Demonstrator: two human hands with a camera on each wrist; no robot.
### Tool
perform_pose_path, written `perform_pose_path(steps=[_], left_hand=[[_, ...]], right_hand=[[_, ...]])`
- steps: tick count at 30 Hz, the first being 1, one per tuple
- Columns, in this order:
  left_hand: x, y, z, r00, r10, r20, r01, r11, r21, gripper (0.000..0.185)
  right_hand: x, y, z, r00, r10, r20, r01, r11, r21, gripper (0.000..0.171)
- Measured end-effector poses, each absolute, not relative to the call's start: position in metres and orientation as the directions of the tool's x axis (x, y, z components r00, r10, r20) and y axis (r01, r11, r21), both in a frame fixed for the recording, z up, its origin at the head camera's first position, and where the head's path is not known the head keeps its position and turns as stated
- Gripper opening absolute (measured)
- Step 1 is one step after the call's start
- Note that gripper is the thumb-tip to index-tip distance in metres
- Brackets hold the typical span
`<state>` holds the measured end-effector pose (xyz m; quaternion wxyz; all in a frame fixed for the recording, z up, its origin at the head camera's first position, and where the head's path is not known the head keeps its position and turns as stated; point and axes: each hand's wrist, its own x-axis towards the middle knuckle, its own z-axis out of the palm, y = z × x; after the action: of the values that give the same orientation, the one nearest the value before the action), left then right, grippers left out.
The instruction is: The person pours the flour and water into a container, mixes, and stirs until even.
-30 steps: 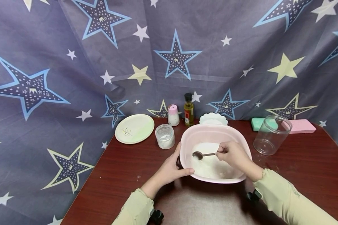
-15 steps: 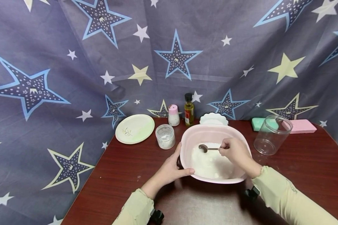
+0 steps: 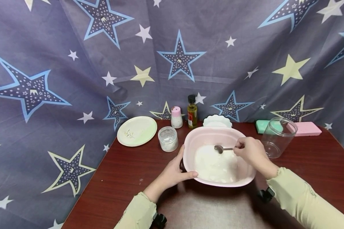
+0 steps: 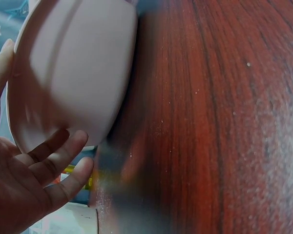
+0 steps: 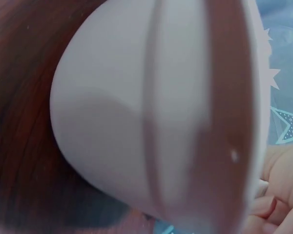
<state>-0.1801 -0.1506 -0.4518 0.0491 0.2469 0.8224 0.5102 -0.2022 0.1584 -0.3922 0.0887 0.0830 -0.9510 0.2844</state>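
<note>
Steadying the pink basin (image 3: pixel 209 135) by its near-left rim, the left hand (image 3: pixel 175 171) has its thumb hooked over the edge and its fingers curled against the outer wall, a clenched grip on the basin; beyond that grip stand a small lidded jar (image 3: pixel 168 138) and a pale green plate (image 3: pixel 136 130) on the dark red table (image 3: pixel 117 178). Inside the basin lies white powder (image 3: pixel 215 165). To the right, the right hand (image 3: pixel 250 151) pinches the handle of a metal spoon (image 3: pixel 222 148), whose bowl hangs over the powder left of that grip; a clear plastic jar (image 3: pixel 278 137) stands just beyond.
</note>
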Motion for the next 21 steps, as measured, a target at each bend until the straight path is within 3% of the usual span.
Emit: perform_pose_path(steps=[21], left_hand=[[-0.180, -0.151, -0.453, -0.878, 0.448, 0.169, 0.358, 0.381, 0.853, 0.110]], right_hand=[[-0.184, 0.204, -0.381, -0.961, -0.147, 0.233, -0.250, 0.822, -0.512, 0.014]])
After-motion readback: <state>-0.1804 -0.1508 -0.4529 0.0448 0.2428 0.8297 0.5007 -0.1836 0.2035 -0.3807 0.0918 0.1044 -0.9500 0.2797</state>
